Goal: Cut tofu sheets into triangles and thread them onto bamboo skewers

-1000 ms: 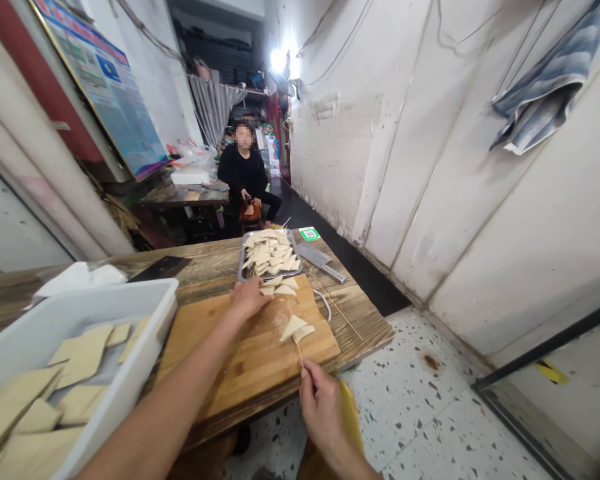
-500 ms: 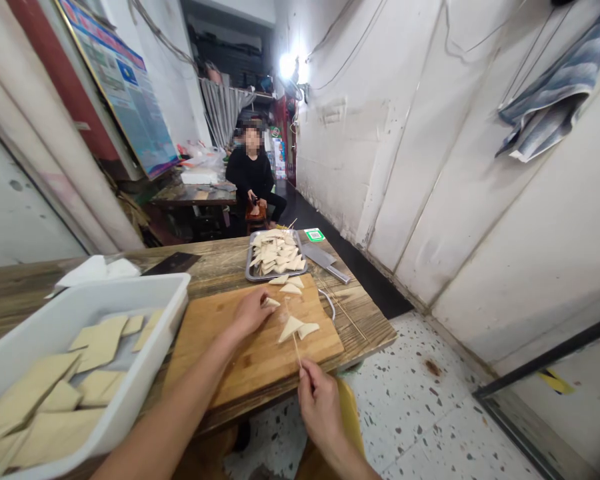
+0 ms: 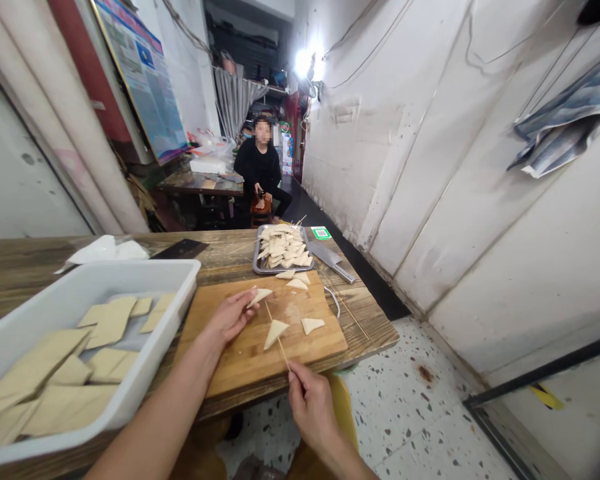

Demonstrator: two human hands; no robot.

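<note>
My right hand point(image 3: 310, 405) pinches the near end of a thin wooden skewer point(image 3: 284, 351) at the board's front edge. Threaded on that skewer is one pale triangle of tofu sheet point(image 3: 276, 333). Between the thumb and fingers of my left hand point(image 3: 234, 315) is another tofu triangle point(image 3: 260, 297), close to the skewer's far tip and apart from it. A loose triangle point(image 3: 313, 325) lies on the wooden cutting board point(image 3: 220, 370) to the right. Several more triangles point(image 3: 297, 283) rest by the board's far edge.
A white tub point(image 3: 155, 373) of tofu sheets stands left. Behind the board are a metal tray point(image 3: 257, 263) heaped with triangles and a cleaver point(image 3: 330, 259). Bare skewers point(image 3: 353, 313) lie on the table's right side. A person in black point(image 3: 261, 167) sits beyond the table.
My left hand has lifted its triangle off the board towards the skewer tip. The skewer with its triangle has shifted left, away from the loose triangle.
</note>
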